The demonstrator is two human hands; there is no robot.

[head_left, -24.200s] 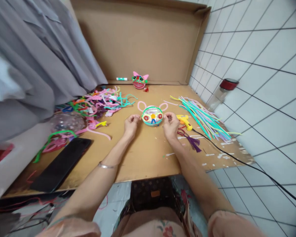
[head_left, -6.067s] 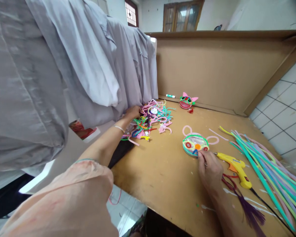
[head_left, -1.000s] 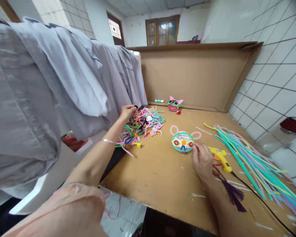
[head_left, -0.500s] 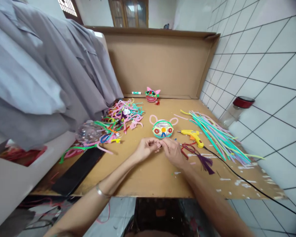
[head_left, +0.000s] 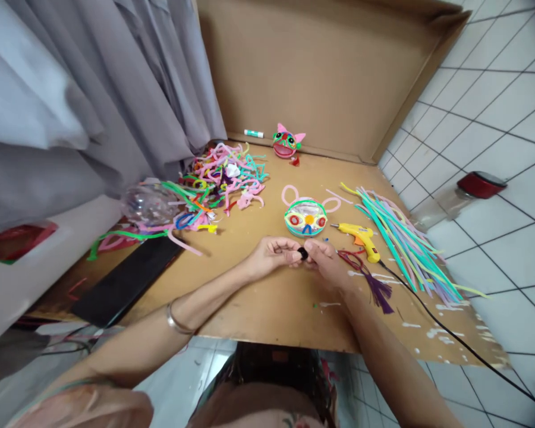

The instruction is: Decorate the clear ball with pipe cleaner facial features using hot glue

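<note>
Tabletop [head_left: 267, 321] carries a tangled heap of fuzzy stems [head_left: 223, 172] at left and a straight bundle [head_left: 396, 244] at right. Between them, on the near side, the left hand [head_left: 271, 257] and right hand [head_left: 324, 260] meet at the fingertips. A yellow glue gun [head_left: 361, 232] lies to their right; just beyond them sits an animal face [head_left: 310, 221] with pink loop ears. Both hands narrowly pinch a small black disc [head_left: 302, 254] between them.

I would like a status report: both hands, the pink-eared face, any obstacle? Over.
Left hand, right hand: both on small black piece. Pink-eared face just beyond, not held. Yellow glue gun to its right, apparently not blocking.
</note>
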